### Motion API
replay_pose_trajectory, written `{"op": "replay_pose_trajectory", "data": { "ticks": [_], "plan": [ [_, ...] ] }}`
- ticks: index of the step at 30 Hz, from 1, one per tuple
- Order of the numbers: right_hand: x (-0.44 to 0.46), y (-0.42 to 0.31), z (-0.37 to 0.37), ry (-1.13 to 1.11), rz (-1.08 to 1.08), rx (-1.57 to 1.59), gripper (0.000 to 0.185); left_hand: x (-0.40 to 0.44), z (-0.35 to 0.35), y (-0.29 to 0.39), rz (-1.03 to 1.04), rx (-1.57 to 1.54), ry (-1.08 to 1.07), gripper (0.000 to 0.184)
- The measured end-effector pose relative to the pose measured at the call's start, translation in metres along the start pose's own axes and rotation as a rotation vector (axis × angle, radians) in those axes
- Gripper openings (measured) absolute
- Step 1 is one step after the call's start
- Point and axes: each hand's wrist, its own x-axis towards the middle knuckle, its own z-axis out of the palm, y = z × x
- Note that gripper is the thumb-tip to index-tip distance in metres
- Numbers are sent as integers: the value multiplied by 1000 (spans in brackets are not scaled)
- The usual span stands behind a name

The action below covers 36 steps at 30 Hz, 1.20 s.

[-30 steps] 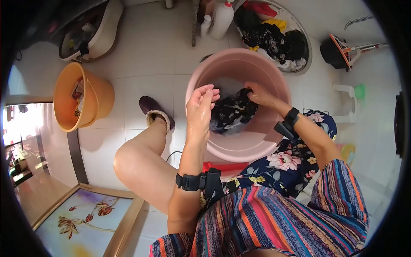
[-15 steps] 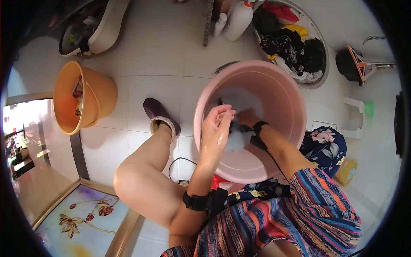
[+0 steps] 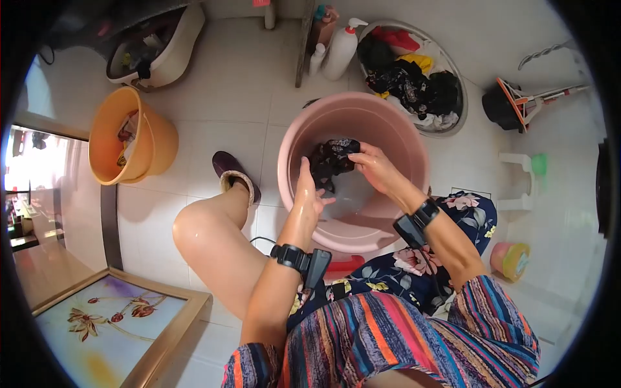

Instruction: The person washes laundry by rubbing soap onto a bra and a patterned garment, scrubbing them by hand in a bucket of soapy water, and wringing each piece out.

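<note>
A wet dark garment [image 3: 333, 158] with a small floral print hangs in the pink basin [image 3: 419, 149], over cloudy water. My right hand [image 3: 378, 169] pinches its right edge between thumb and fingers. At the garment's left side is my left hand [image 3: 309, 197], open and wet, its fingers stretched apart. Whether the left fingertips touch the cloth I cannot tell. Both wrists carry black straps with small boxes.
Behind the basin, an oval tub [image 3: 460, 97] holds a pile of clothes, beside a white pump bottle [image 3: 341, 52]. To the left stands an orange bucket [image 3: 162, 145] with cloth inside. A framed flower picture [image 3: 123, 323] lies at lower left. A squeegee [image 3: 517, 107] leans at right.
My right hand has come up out of the water with the dark garment. The left hand has turned and lowered slightly beside it. The whole view has shifted a little.
</note>
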Motion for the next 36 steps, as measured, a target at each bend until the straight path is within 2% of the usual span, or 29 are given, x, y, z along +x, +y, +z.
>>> {"op": "replay_pose_trajectory", "data": {
  "ticks": [1,2,4,5,6,8,9,10,12,13,14,16,17,19,21,22,24,25,27,28,30,32,33,34,35,36],
  "plan": [
    [-12,-10,8,-3,-13,28,28,0,1,1,-87,-73,-20,79],
    [-23,-16,14,-2,-30,23,28,-1,1,2,-77,-67,-33,79],
    [-41,-29,23,-149,-99,1,29,-2,1,8,-113,-128,-186,85],
    [-53,-40,32,-201,-132,-55,30,-6,0,12,-88,-105,-251,75],
    [-64,-51,41,-194,-141,-61,30,11,-10,8,-89,-99,-262,75],
    [-84,-68,58,-292,-125,-4,33,68,-32,-5,-80,-49,-489,70],
    [-91,-74,62,-259,-127,22,28,65,-30,-4,-92,-59,-486,51],
    [-90,-74,56,-253,-130,19,28,53,-23,-3,-96,-55,-492,51],
    [-78,-78,35,-114,-189,145,19,11,-2,3,-111,-182,-349,28],
    [-70,-88,26,-48,-200,200,12,-14,7,7,-75,-166,-401,19],
    [-52,-91,10,-2,-233,205,12,-14,7,6,-74,-167,-403,19],
    [-15,-67,-31,216,-203,254,10,-9,8,4,-87,-299,-696,22],
    [-4,-46,-49,212,-211,252,10,-15,12,0,-21,-293,-701,25],
    [20,-6,-79,289,-78,232,15,-26,15,-3,-48,-318,-738,26],
    [15,40,-60,387,-1,181,32,-28,19,-8,-78,-349,-757,28],
    [2,48,-37,384,2,180,32,-31,20,-7,-76,-352,-754,28],
    [-30,36,14,208,95,726,51,-46,26,-5,-54,-340,-803,28],
    [-31,37,20,208,93,725,51,-49,27,-6,-45,-313,-778,29],
    [-28,37,28,37,-174,895,62,-48,28,-9,-63,-303,-780,29],
    [-27,30,25,34,-168,898,62,-47,26,-13,-84,-298,-780,29],
    [-21,6,9,-107,-31,777,63,-43,21,-18,-36,-247,-744,31],
    [-13,-5,3,-91,-32,720,58,-47,19,-17,-58,-239,-739,33],
    [-9,-4,-5,-14,29,680,54,-44,16,-19,-63,-160,-723,41],
    [-8,-7,-7,67,91,641,50,-42,13,-19,-60,-169,-722,41],
    [-8,-10,-9,121,114,568,42,-39,11,-19,-19,70,-668,44],
    [-5,-14,-11,120,118,565,42,-37,9,-19,22,311,-607,49]
  ]
}}
